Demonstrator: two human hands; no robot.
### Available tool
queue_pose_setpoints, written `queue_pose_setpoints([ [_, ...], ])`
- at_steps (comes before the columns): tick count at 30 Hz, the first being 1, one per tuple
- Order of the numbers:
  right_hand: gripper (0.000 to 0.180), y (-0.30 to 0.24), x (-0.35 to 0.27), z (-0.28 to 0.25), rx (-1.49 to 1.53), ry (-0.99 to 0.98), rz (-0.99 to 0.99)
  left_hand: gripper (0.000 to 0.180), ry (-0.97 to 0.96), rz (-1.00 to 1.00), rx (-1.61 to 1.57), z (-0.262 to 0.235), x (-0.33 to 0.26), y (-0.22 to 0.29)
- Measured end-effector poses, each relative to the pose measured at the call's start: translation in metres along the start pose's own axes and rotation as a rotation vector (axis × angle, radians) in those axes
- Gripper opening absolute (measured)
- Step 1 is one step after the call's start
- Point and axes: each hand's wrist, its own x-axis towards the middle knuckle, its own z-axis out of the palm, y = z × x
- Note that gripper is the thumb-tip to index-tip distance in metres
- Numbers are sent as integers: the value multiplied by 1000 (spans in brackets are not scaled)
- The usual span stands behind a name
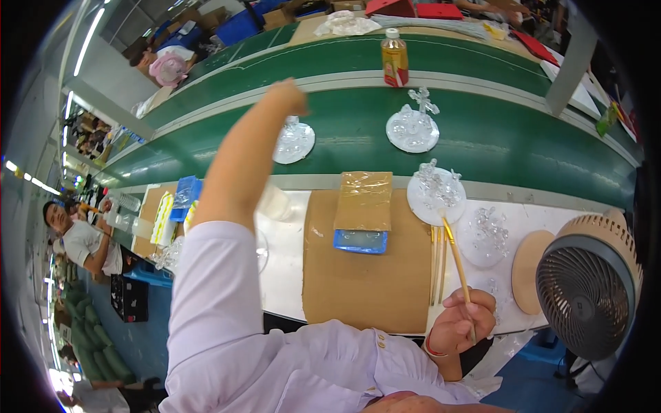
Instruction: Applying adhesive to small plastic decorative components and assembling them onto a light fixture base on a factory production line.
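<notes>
My left hand (288, 96) reaches far out over the green conveyor belt (523, 148), just above a clear plastic ornament on a round disc (294, 141); its fingers look closed, and whether it grips the piece is hidden. My right hand (463, 318) is near the table's front edge, shut on a thin wooden-handled brush (456, 258) whose tip points at a white disc with clear crystal pieces (435, 194).
Another crystal ornament on a disc (412, 126) and a drink bottle (394, 58) stand on the belt. Brown cardboard (365, 275) covers the table, with a taped block (363, 210), spare brushes (436, 261), a clear piece (484, 236) and a fan (585, 292). A person (79, 241) sits at left.
</notes>
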Motion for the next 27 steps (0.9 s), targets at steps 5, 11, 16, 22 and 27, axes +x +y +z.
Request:
queue_pose_setpoints([
  [5, 33, 3, -3, 6, 97, -11, 71, 22, -50, 186, -196, 77, 5, -79],
  [11, 26, -5, -6, 11, 61, -5, 63, 16, 440, 167, -437, 47, -31, -78],
  [16, 23, -11, -3, 8, -24, 5, 0, 22, 875, 83, -649, -36, -141, -72],
  [22, 24, -18, -1, 6, -137, 14, -81, 22, 1084, 214, -1140, -42, -272, -48],
  [27, 9, -25, 11, 14, -42, -69, 81, 25, 806, 309, -1040, -4, -354, 9],
])
